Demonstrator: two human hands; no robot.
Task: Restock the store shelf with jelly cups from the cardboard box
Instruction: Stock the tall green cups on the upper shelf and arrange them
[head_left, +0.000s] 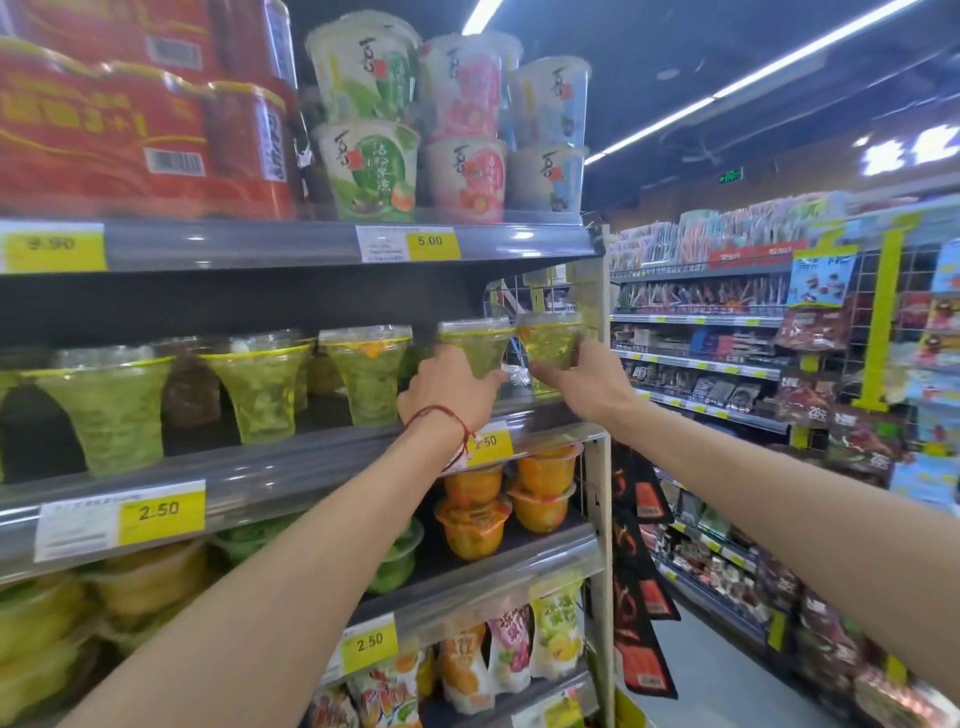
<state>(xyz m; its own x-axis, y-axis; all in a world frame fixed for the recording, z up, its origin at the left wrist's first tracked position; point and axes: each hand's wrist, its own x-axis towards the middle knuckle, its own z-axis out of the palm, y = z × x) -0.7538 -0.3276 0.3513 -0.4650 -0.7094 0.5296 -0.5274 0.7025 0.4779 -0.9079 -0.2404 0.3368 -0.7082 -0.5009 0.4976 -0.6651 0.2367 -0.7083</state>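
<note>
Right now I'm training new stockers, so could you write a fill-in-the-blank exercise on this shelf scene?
The left hand grips one jelly cup, the right hand a second jelly cup; both are ____.
A red string bracelet circles the ____ wrist.
The price tag just under the hands reads ____.
The stacked cups right below that tag are ____.
Missing words: green; left; 2.50; orange.

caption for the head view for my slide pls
Restocking: left hand holds one jelly cup, right hand a second cup, at the right end of the shelf.

Top tag (432, 244) 5.00, lwr tag (160, 512) 2.50
</note>
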